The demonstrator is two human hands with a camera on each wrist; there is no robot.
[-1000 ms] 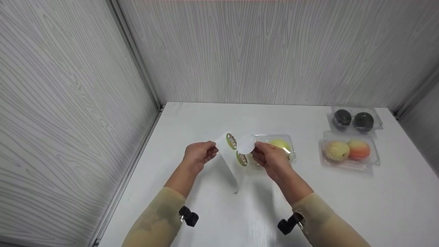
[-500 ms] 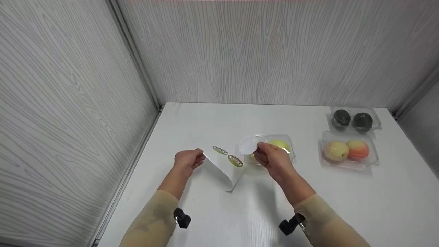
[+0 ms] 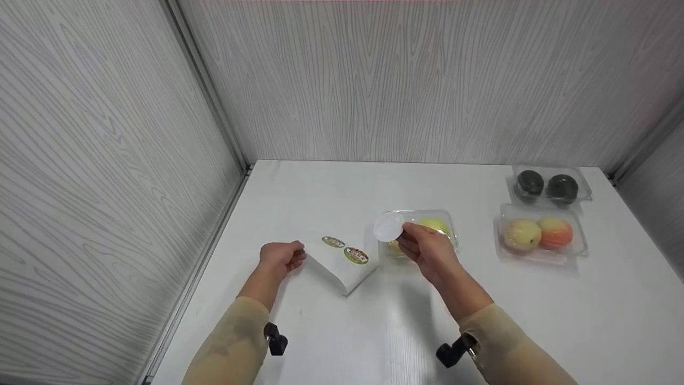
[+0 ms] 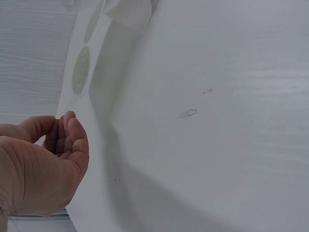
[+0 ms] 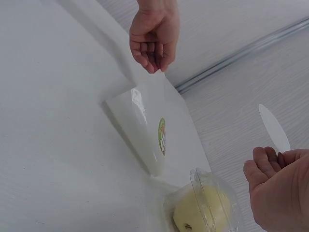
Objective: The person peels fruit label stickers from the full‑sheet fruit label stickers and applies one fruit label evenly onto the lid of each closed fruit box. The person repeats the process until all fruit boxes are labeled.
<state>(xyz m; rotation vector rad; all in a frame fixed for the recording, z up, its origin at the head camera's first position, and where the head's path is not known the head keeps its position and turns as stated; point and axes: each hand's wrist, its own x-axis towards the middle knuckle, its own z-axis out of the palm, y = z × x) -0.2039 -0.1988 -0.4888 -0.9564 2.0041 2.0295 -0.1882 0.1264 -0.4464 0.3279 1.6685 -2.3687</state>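
My left hand (image 3: pixel 279 259) pinches a corner of a white sticker sheet (image 3: pixel 330 261), which bends down close over the table. Two oval green-edged stickers (image 3: pixel 356 255) show on its upper face. To the right, my right hand (image 3: pixel 432 250) pinches a round white sticker (image 3: pixel 388 227) by its edge, its pale side towards the head camera and apart from the sheet. Seen edge-on in the right wrist view, the sticker (image 5: pixel 274 128) stands up from the fingertips. Behind that hand lies a clear plastic clamshell box (image 3: pixel 455 238) with yellow-green fruit (image 3: pixel 435 224) inside, partly hidden by hand and sticker.
At the right stands a clear box (image 3: pixel 580 248) holding a pale yellow fruit (image 3: pixel 522 235) and a red-yellow one (image 3: pixel 556 233). Behind it another clear box (image 3: pixel 586 187) holds two dark round fruits (image 3: pixel 562 189). Wood-grain panels (image 3: pixel 374 80) enclose the white table (image 3: pixel 342 342).
My left hand has moved left and lower, drawing the sheet away from the round sticker. The sheet now lies flatter. My right hand has stayed nearly in place.
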